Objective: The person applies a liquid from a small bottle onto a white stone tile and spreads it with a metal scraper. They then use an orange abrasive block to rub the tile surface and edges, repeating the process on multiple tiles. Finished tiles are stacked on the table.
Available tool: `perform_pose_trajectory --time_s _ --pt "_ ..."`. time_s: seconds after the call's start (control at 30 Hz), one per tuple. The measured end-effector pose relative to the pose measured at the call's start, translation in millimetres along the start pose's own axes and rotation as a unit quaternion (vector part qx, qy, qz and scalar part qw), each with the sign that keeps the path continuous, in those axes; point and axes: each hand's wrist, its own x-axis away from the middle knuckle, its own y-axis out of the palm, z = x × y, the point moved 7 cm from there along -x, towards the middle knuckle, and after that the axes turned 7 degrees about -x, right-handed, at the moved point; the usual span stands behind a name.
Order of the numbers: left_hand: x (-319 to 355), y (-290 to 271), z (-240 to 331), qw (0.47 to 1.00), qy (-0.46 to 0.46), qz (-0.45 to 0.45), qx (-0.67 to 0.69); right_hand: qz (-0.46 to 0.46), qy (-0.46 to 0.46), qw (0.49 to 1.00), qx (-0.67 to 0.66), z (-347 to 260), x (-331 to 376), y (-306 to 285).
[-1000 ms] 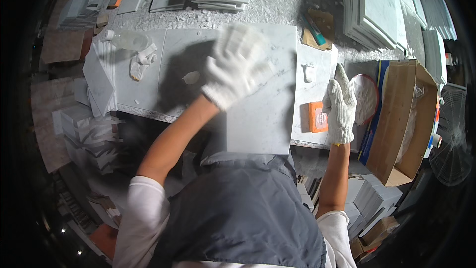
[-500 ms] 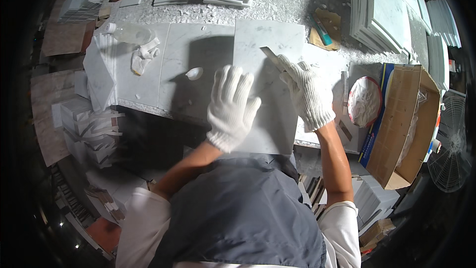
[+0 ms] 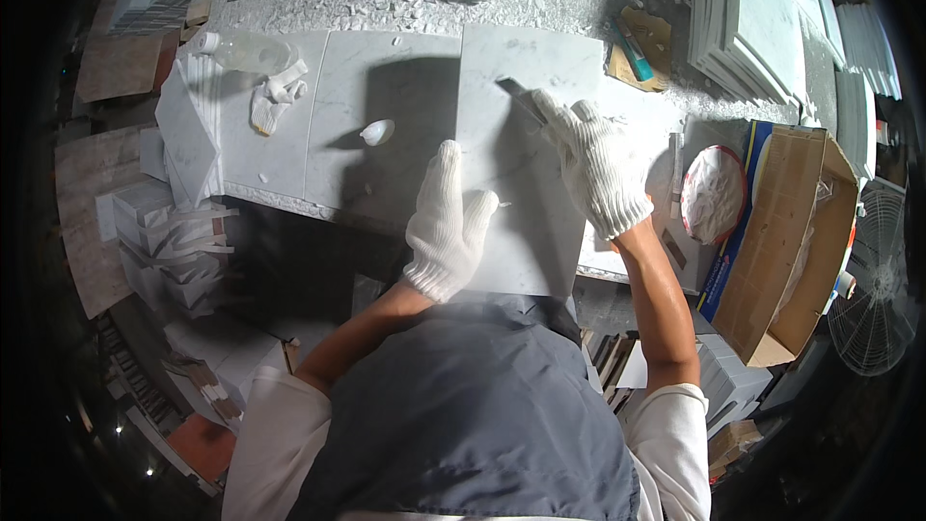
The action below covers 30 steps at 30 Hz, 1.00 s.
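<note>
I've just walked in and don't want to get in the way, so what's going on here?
A person in white knit gloves is working at a pale marbled slab. Their right hand holds a flat blade over it, while the left hand, holding no visible tool, is at its left edge. A clear bottle lies off to the left, and an open cardboard box sits to the right.

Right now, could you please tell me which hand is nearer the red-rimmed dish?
The right hand: it is over the right edge of the slab, left of the dish; the left hand is farther left, by the slab's left edge.
</note>
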Motion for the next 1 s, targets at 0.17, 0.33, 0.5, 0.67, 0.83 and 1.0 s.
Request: perform_pose_trajectory --time_s 0.17,0.33,0.5,0.67,0.83,1.0 --pt "-0.5 0.2 -1.4 1.0 0.0 0.002 0.009 0.014 -0.029 0.998 -0.046 -0.6 -2.3 -1.0" --pt "-1.9 -2.7 3.7 1.0 0.017 0.013 0.002 -0.001 -0.075 0.997 -0.004 -2.1 -3.2 0.0" --pt "-2.0 -2.2 2.9 1.0 0.02 0.015 -0.007 -0.038 -0.076 0.995 0.056 -18.4 1.6 -1.4" --pt "-2.1 -0.9 2.1 1.0 -0.001 0.002 -0.006 -0.119 -0.014 0.993 0.026 -19.3 -0.4 -3.5" --pt "-1.6 -1.7 2.7 1.0 0.013 0.006 0.002 -0.039 -0.019 0.992 -0.115 9.6 -10.8 -6.8" --pt "-1.4 -0.5 1.6 1.0 0.017 0.012 -0.005 -0.083 -0.065 0.994 0.039 17.0 -7.2 0.3"
